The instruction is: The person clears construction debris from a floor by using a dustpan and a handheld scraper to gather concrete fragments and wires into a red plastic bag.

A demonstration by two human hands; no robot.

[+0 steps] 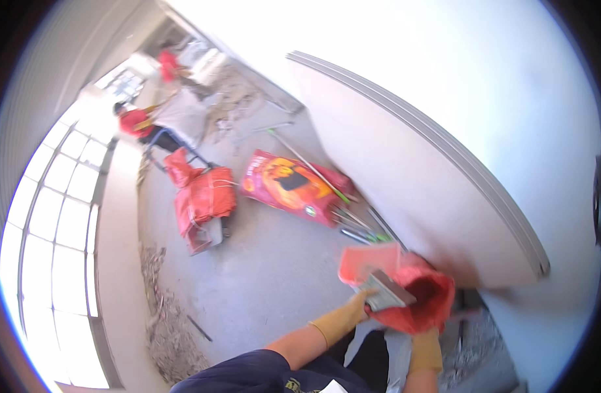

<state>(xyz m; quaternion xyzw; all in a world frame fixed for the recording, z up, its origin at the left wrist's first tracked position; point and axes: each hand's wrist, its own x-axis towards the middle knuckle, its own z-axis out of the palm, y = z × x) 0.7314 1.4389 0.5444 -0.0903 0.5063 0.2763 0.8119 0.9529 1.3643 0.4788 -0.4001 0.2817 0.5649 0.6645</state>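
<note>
My left hand (355,309), in a yellow glove, is closed on a grey flat-sided piece (387,295) with straight edges; blur hides its exact kind. This piece is tilted over the side of a red sack (438,288), whose dark round mouth faces up. My right hand (426,348), also gloved in yellow, grips the sack at its near edge, with the fingers hidden behind the material. Against the sack's far left side is a pale orange, flat-walled thing (369,262), also blurred.
A printed red bag (291,187) lies ahead with a green-tipped pole (307,164) across it. Left of it, bundled red sacks (205,196) rest on a hand truck. A large panel (405,164) leans on the right wall. Rubble (173,340) lines the window side. Two people (138,121) work farther back.
</note>
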